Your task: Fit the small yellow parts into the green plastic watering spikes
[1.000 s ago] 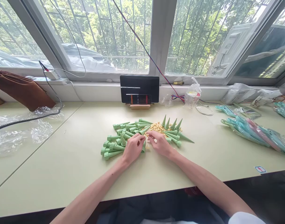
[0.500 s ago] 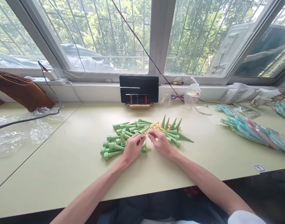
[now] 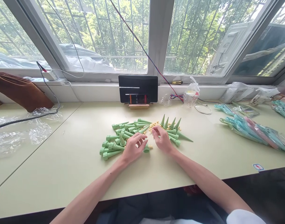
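My left hand (image 3: pixel 135 146) hovers over the table with its fingers parted and nothing visible in them. Just beside its fingertips lies a green plastic cone spike (image 3: pixel 146 149), its open cap end facing me, with a small yellow piece next to it. My right hand (image 3: pixel 163 140) is open, loosely curved, its fingertips at the near edge of a pile of small yellow pieces (image 3: pixel 154 125). Many green cone spikes (image 3: pixel 113 146) lie heaped left of my left hand. Several more stand point-up (image 3: pixel 172 123) beyond my right hand, with others lying beside it.
A phone (image 3: pixel 139 99) leans on a black tablet-like panel (image 3: pixel 139 84) at the back. Right of it are a bagged cup (image 3: pixel 192 95) and a coiled cable (image 3: pixel 203 109). Wrapped teal and pink items (image 3: pixel 254 130) lie far right; a brown bag (image 3: pixel 21 90) and clear plastic wrap (image 3: pixel 39 132) lie left.
My hands, which met at the fingertips above the green spike, have moved apart and their fingers have opened. The right hand's fingertips have shifted toward the yellow pile.
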`<state>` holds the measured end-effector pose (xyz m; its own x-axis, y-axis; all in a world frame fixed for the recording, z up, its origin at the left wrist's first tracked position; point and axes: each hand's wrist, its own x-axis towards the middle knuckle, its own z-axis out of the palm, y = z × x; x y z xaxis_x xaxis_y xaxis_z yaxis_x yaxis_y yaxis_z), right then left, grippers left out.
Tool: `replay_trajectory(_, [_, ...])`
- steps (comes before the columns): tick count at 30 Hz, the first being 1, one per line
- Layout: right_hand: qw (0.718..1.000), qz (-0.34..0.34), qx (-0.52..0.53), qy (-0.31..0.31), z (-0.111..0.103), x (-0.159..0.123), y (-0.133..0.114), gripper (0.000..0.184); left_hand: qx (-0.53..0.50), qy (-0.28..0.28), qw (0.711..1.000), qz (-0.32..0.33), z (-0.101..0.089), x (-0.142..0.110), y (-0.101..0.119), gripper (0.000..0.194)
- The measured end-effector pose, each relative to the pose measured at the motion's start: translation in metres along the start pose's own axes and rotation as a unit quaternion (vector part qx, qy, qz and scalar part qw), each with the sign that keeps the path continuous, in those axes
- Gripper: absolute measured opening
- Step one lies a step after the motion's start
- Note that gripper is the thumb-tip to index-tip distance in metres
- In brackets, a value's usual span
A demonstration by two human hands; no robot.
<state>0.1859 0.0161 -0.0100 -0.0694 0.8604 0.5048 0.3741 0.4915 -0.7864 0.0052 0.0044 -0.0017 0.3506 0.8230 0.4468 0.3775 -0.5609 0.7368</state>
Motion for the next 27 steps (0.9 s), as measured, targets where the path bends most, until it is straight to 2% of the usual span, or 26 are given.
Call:
replay_trajectory(7, [1.000, 0.005, -0.005, -0.001, -0.001, 0.001, 0.000, 0.023, 0.110, -0.062, 0.992, 0.015, -0.007, 0.000, 0.001, 0.024])
replay_trajectory(12, [1.000, 0.007, -0.006, -0.013, -0.001, 0.001, 0.001, 0.026, 0.164, -0.127, 0.978, 0.036, -0.008, -0.001, 0.004, 0.030])
replay_trajectory(16, [1.000, 0.006, -0.002, -0.016, -0.001, 0.000, 0.000, 0.026, 0.193, -0.143, 0.970, 0.039, -0.007, -0.002, 0.004, 0.032])
replay_trajectory(19, [1.000, 0.009, 0.001, -0.020, -0.001, 0.000, -0.001, 0.026, 0.191, -0.119, 0.974, 0.033, -0.005, -0.002, 0.001, 0.031])
replay_trajectory(23, [0.999, 0.007, 0.009, -0.039, -0.002, -0.001, -0.003, 0.023, 0.149, -0.046, 0.988, 0.005, -0.003, 0.000, -0.003, 0.025])
replay_trajectory(27, [0.997, -0.022, 0.013, -0.071, -0.001, -0.002, -0.004, 0.021, 0.093, 0.011, 0.995, -0.014, -0.004, 0.002, -0.006, 0.024])
